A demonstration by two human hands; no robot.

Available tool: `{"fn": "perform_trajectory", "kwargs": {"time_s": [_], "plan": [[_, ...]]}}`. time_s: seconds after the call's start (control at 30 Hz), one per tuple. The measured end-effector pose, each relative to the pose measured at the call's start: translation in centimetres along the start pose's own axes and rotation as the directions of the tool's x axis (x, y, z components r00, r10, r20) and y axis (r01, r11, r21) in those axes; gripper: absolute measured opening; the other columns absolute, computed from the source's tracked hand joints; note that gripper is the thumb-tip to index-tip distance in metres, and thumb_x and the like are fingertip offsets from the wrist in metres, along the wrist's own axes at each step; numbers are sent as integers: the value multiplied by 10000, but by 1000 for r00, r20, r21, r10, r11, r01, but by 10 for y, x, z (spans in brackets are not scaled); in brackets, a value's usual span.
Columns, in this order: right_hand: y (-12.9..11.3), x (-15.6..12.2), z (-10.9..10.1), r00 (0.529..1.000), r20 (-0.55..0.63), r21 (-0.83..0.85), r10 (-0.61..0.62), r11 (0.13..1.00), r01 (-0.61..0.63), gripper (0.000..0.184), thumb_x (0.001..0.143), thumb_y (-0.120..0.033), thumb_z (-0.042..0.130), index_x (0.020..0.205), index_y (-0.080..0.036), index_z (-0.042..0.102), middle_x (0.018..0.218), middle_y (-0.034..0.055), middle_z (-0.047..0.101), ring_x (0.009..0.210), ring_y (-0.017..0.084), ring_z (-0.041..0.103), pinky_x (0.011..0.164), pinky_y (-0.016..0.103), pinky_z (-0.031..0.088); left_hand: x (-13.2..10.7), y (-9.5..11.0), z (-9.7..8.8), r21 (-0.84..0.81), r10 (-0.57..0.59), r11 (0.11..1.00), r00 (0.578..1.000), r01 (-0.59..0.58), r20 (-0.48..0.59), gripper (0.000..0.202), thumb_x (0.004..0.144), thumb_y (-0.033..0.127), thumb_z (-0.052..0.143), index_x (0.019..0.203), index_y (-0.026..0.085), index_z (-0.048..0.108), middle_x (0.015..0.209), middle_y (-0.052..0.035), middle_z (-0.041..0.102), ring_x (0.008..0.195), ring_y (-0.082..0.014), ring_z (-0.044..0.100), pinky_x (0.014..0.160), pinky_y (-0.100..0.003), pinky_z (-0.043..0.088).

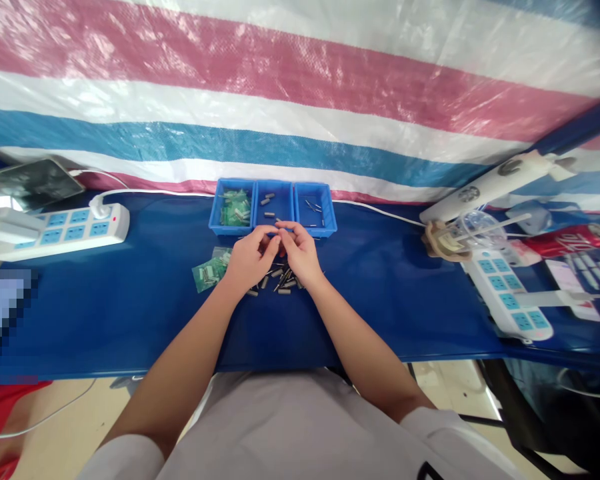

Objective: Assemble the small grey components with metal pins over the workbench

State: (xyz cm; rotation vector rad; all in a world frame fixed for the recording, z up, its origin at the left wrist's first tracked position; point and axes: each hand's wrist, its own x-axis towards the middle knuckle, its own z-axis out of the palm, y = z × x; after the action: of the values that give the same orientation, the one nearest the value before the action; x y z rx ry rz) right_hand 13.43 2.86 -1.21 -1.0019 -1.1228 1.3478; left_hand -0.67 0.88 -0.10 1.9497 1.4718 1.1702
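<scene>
My left hand [250, 259] and my right hand [299, 252] are close together above a blue table [130, 313], their fingertips meeting just in front of a blue three-compartment tray [273, 205]. The fingers hide whatever may lie between them. Beneath the hands lies a scatter of small metal parts [280, 281]. Just left of my left hand sit small green-tinted plastic bags [211, 269]. The tray's left compartment holds green bagged pieces, the middle short grey cylinders, and the right thin metal pins.
A white power strip [55, 232] lies at the left, with a tablet [25, 185] behind it. To the right are another power strip [505, 293], a white lamp [490, 185] and a clear plastic item [475, 230]. A striped tarpaulin [280, 87] hangs behind the table.
</scene>
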Motion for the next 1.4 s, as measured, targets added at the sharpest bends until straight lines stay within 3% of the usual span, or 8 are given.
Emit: {"fn": "perform_trajectory", "kwargs": {"time_s": [0.2,0.33,0.43,0.53,0.63,0.93,1.13,1.4], "plan": [[1,3,-2,1000,-22,-5,-1,1000,1,270,840,-468,686,939,-224,627,709,-34,640,602,117,569,591,270,481,0,-2,2,22,17,1000,998,-19,64,314,972,306,564,1270,236,634,773,28,669,663,-119,608,704,-243,491],[-2,2,-8,991,6,-284,-132,950,128,171,919,-377,609,990,-228,654,794,-6,684,691,142,623,678,294,512,2,-2,-1,66,-17,998,1000,17,-4,274,993,316,528,1210,220,665,797,1,697,687,-135,633,732,-263,503],[-2,-1,-12,945,188,-606,-267,725,326,149,941,-250,578,1031,-218,693,966,50,730,863,191,655,850,356,525,3,-2,-2,63,-40,997,994,47,-101,246,1001,316,516,1149,213,682,767,6,684,661,-131,619,709,-256,498],[3,-3,-12,918,329,-779,-222,486,397,222,930,-189,585,1112,-176,711,1100,113,729,1016,269,629,957,429,493,3,-2,-1,66,-38,997,990,48,-135,235,999,303,514,1124,212,692,753,12,673,651,-127,608,694,-246,490],[10,-3,-10,900,392,-809,-193,394,437,279,937,-170,577,1182,-165,711,1167,119,728,1061,298,603,970,443,481,2,-1,0,57,-22,998,990,30,-137,230,1001,294,513,1111,208,696,780,8,686,666,-123,613,702,-241,489],[15,0,-9,902,386,-758,-194,490,430,235,917,-85,533,1000,-168,736,910,88,737,847,229,620,885,388,502,1,-2,1,72,-29,997,990,39,-139,248,1012,313,490,1106,215,698,772,10,684,657,-127,606,696,-248,476],[1,-7,0,976,4,-333,-219,920,207,96,888,-306,686,937,-227,710,879,20,734,779,164,689,784,326,572,1,-2,0,30,-10,999,998,12,-59,232,990,265,503,1142,220,674,780,12,680,649,-123,595,690,-251,478],[-2,0,3,954,-275,16,-121,991,130,274,778,-401,804,908,-217,649,838,-8,674,758,125,643,770,289,562,-1,-1,8,-18,60,998,998,-59,24,312,944,274,609,1252,224,604,881,7,705,726,-123,630,707,-242,496]]}}
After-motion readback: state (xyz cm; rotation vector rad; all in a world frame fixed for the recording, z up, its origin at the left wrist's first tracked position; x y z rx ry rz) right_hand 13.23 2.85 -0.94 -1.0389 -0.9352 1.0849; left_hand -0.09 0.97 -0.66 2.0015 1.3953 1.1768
